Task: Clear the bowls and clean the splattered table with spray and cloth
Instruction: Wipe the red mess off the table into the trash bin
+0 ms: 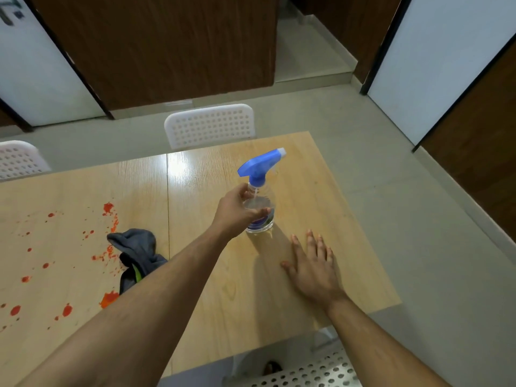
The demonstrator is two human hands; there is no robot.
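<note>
Red splatter (110, 213) marks the worktop (321, 191) beside the grey cloth (134, 247), and the left hand (237, 209) grips the clear spray bottle (261, 202) standing there while the right hand (314, 263) lies spread flat nearby, so spraying seems next: lift, aim left at the stains.
</note>
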